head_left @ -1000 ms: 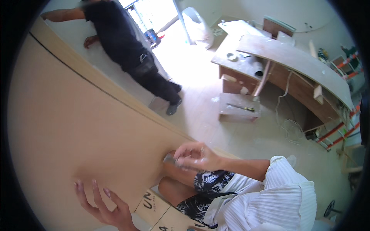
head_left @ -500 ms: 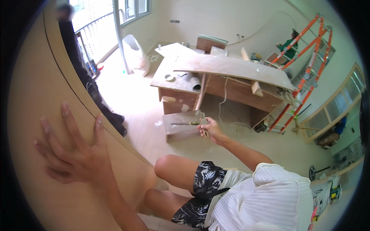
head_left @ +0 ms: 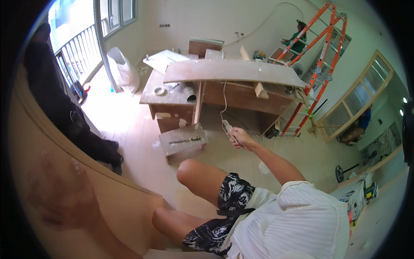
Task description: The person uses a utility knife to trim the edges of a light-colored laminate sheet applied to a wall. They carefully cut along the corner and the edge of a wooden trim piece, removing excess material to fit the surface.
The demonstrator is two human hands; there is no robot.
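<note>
My left hand (head_left: 64, 194), smeared by motion, lies against the face of a large light-brown wood panel (head_left: 125, 207) on the left, fingers stretched out. Out in front of my knees, my right hand (head_left: 243, 139) is closed around a flat, pale piece with slots (head_left: 227, 127); its exact kind is unclear. Left of this hand stands a low step stool (head_left: 172, 149), dusty and stained. On it rests a screwdriver (head_left: 187, 140) with a yellow-and-black handle, which neither hand touches.
A worktable (head_left: 233, 71) of rough boards holds a tape roll (head_left: 159, 91) and a dark tube. An orange ladder (head_left: 317, 69) leans right, near a person in green (head_left: 298, 41). Someone in dark clothes (head_left: 56, 86) stands beyond the panel. A white sack (head_left: 123, 71) sits by the balcony opening.
My view has shifted, bringing more floor and the dark-clothed person into sight. My right hand has turned, with the slotted piece now angled up and away. My left hand stays at the panel.
</note>
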